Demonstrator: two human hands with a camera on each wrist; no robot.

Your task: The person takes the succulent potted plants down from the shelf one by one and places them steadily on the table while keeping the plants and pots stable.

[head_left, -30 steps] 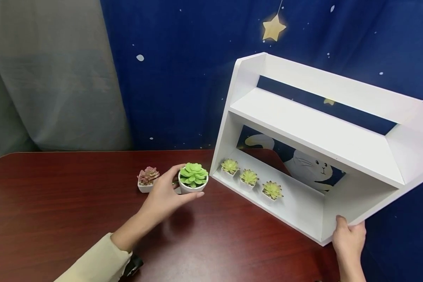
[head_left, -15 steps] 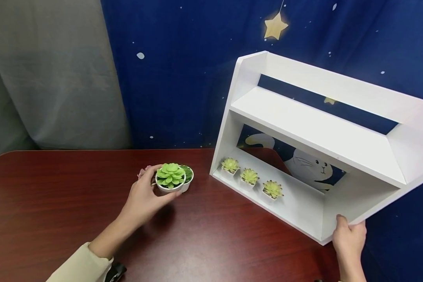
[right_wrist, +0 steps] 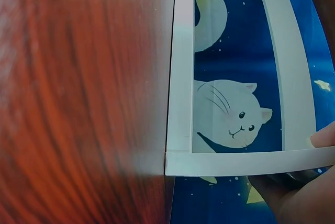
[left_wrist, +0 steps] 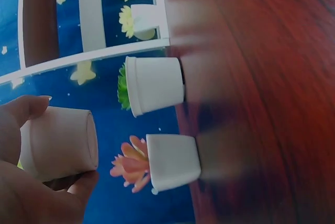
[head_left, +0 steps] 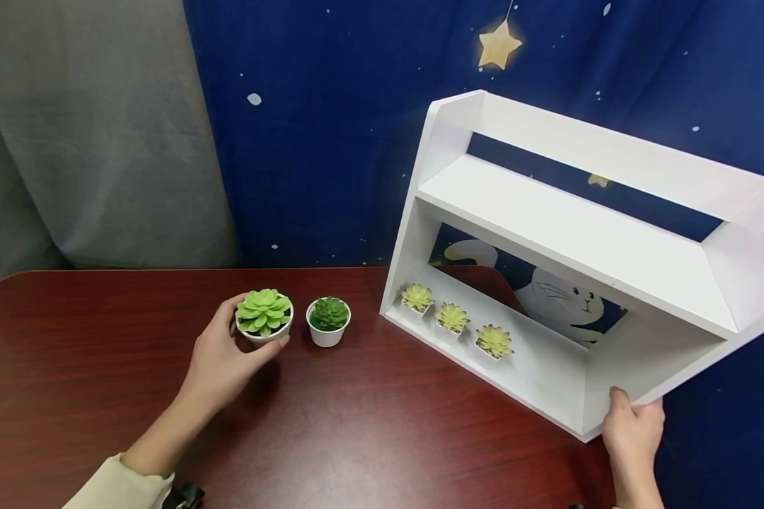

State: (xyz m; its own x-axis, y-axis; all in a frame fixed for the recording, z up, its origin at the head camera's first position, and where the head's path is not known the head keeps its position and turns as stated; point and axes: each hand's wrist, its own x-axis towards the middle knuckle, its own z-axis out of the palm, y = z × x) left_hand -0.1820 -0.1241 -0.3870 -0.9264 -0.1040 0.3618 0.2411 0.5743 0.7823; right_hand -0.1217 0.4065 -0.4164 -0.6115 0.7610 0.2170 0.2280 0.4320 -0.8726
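Right grip holds white shelf; cat print visible through it; reddish-brown tabletop alongside.

Lime succulent, white pot, coral succulent, white shelf, reddish-brown grained table, blue star-patterned curtain

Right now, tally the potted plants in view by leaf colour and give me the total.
Yellow-green plants, on the white shelf: 3
Bright green plant, in the left hand: 1
Dark green plant: 1
Pink plant: 1
Total: 6
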